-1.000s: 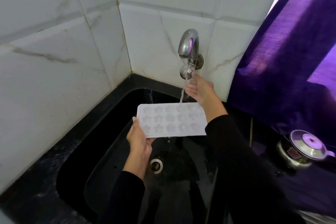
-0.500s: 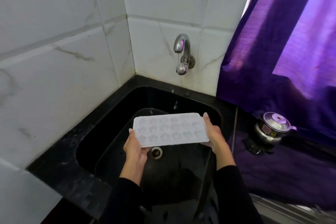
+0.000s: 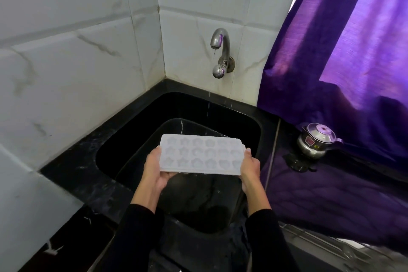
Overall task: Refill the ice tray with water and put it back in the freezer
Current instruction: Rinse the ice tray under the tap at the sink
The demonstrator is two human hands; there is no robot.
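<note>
A white ice tray (image 3: 202, 154) with star and flower shaped cells hangs level over the black sink (image 3: 123, 139). My left hand (image 3: 155, 170) grips its left end from below and the side. My right hand (image 3: 250, 166) grips its right end. The chrome tap (image 3: 219, 51) on the tiled wall stands well behind and above the tray, with only a thin drip under its spout. The freezer is out of view.
White marble-look tiles form the wall corner to the left and behind. A purple curtain (image 3: 344, 51) hangs at the right. A small steel pot with a lid (image 3: 315, 141) sits on the dark counter right of the sink.
My right hand left the tap and took the tray's right end. The water stream stopped. Both hands drew the tray back from under the spout, toward me.
</note>
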